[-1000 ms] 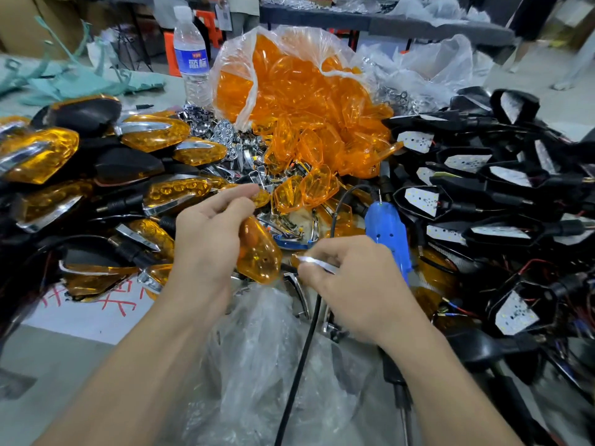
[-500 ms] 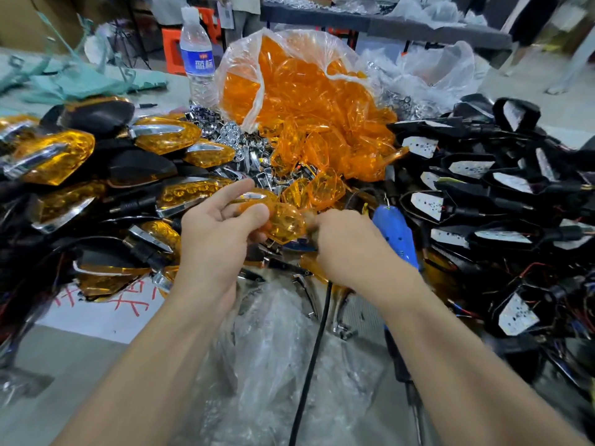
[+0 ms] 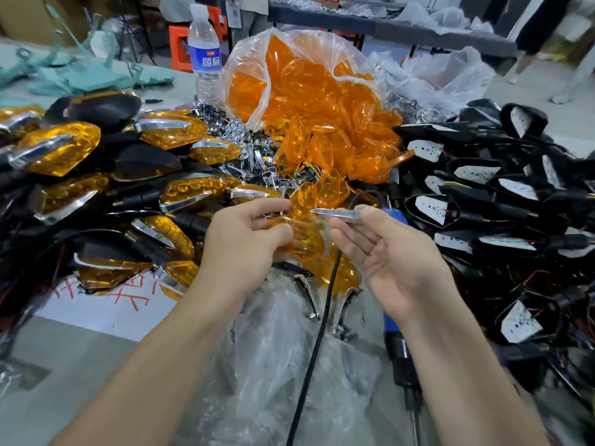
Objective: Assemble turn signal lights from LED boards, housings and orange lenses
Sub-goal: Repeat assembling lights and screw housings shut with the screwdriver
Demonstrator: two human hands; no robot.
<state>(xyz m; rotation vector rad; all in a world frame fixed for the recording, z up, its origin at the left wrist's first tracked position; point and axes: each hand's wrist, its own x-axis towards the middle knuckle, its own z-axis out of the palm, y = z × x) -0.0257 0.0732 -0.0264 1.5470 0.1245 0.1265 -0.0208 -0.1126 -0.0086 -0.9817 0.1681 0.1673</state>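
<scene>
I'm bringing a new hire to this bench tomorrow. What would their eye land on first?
The clear bag spilling orange lenses at the back centre. Then the heap of finished amber lights on the left facing black housings with white LED boards on the right. Between them, the left hand holds an orange lens and the right hand pinches a chrome trim strip.

The grey bench (image 3: 74,365) holds finished lights (image 3: 61,149) on the left, a bag of orange lenses (image 3: 299,91) in the middle, black housings (image 3: 515,209) on the right, a water bottle (image 3: 204,59) behind.
</scene>
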